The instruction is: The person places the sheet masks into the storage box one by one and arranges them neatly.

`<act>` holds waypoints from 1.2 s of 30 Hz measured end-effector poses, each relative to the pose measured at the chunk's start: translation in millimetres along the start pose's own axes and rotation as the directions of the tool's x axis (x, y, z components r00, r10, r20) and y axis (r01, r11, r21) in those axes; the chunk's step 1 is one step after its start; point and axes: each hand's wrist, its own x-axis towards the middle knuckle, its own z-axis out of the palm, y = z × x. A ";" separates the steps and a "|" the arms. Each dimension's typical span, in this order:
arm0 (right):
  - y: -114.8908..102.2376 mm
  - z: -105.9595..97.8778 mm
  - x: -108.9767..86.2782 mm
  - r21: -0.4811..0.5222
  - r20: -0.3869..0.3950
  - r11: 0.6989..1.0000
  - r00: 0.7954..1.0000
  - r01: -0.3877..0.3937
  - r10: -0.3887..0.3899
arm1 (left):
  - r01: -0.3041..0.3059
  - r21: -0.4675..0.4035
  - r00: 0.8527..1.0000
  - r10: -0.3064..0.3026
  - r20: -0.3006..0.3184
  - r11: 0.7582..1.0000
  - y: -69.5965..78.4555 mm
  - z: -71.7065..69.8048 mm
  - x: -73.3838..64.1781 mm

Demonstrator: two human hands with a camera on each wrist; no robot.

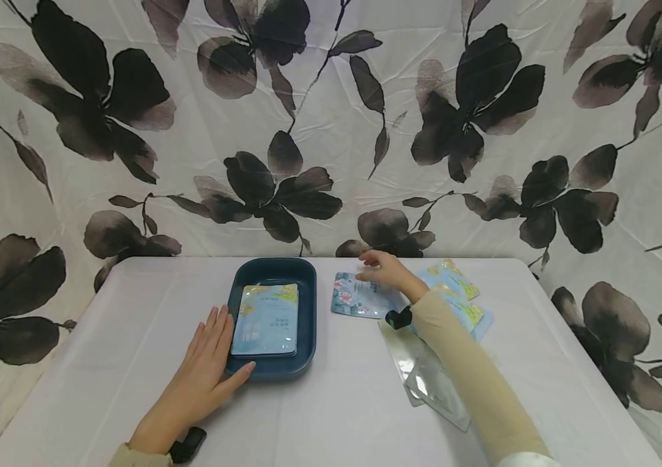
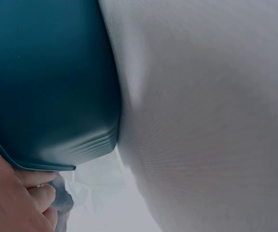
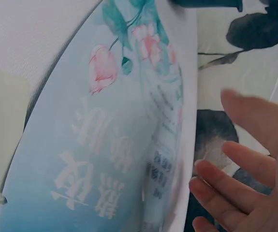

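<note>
A dark teal tray (image 1: pixel 308 324) stands left of the table's middle, and a light-blue flat packet with yellow flowers (image 1: pixel 266 321) lies inside it. My left hand (image 1: pixel 199 366) rests along the tray's left rim, fingers straight and thumb near the front corner. In the left wrist view its curled-looking fingertips (image 2: pixel 42 195) show beside the tray's outer wall (image 2: pixel 56 87). My right hand (image 1: pixel 389 271) is over a pale blue packet with pink flowers (image 1: pixel 347 299). The right wrist view shows that hand (image 3: pixel 255 169) with spread fingers beside the packet (image 3: pixel 90 140), holding nothing.
More light-blue and yellow packets (image 1: pixel 471 288) lie right of the right hand, partly under the forearm. Silvery flat packets (image 1: pixel 397 350) overlap in front of them. A flower-printed cloth (image 1: pixel 377 130) hangs behind the white table's (image 1: pixel 132 337) back edge.
</note>
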 end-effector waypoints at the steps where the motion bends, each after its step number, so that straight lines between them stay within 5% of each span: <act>1: 2.2 1.8 1.2 -0.006 0.017 1.000 1.000 -0.007 0.007 | 0.002 -0.001 1.000 -0.002 0.003 1.000 0.2 -0.7 -0.1; 11: 16.3 10.0 6.5 -0.118 0.106 0.982 0.982 -0.144 0.157 | -0.010 -0.007 1.000 0.010 -0.011 1.000 1.6 -1.7 0.7; 21: 1.4 13.3 7.0 -0.201 0.105 0.971 0.982 -0.133 0.156 | -0.002 0.007 1.000 0.002 -0.006 1.000 -0.8 0.4 0.1; 36: -4.3 19.3 8.1 -0.269 0.117 0.936 0.957 -0.228 0.266 | -0.011 0.001 1.000 0.011 -0.020 1.000 0.5 -1.4 0.6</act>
